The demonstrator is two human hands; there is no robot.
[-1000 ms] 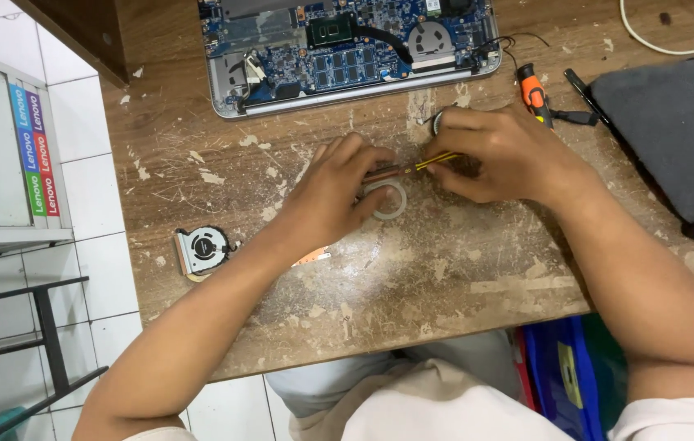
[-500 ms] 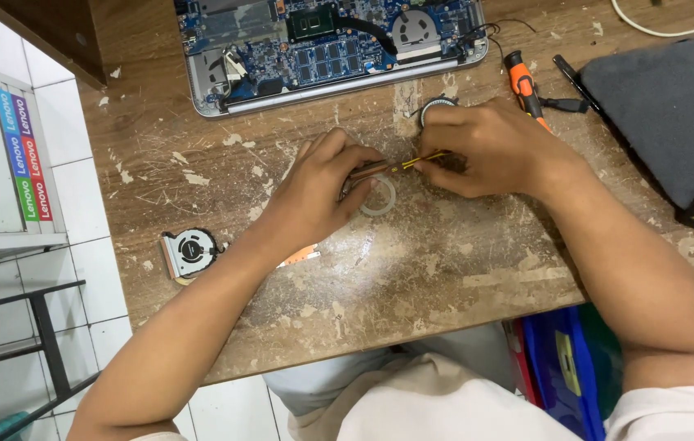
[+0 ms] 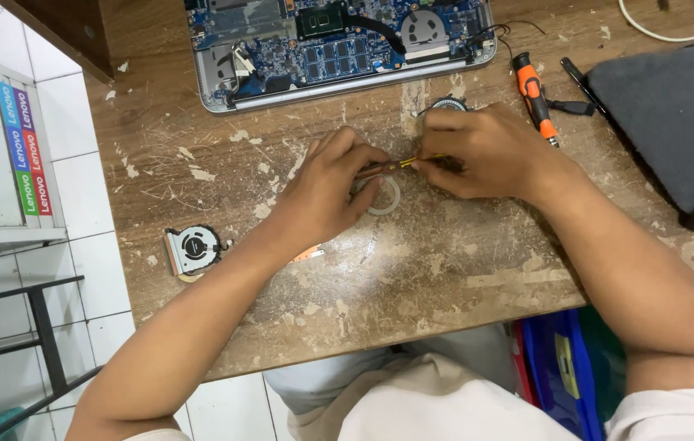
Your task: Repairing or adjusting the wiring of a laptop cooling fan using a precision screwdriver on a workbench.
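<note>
1. Here, nearest me, my lap in pale cloth sits below the near edge of the wooden desk [image 3: 412,327], whose top is scarred with flaked paint.
2. Toward the desk's left edge a small laptop fan [image 3: 192,247] lies flat, well apart from my hands.
3. My left hand [image 3: 326,192] rests on the middle of the desk, its fingertips pressed together on the left end of a thin yellow-and-brown strip [image 3: 400,165].
4. Under that strip a white ring [image 3: 383,196] lies flat on the wood, partly covered by my left fingers.
5. My right hand [image 3: 486,151] pinches the strip's other end between thumb and forefinger, the other fingers curled in.
6. Just beyond my right knuckles a second round fan [image 3: 447,104] peeks out.
7. Right of it lies an orange-handled screwdriver [image 3: 533,91], beside a dark grey pouch [image 3: 673,122] at the right edge.
8. At the far edge lies an opened laptop [image 3: 339,45], its blue circuit board bare.
</note>
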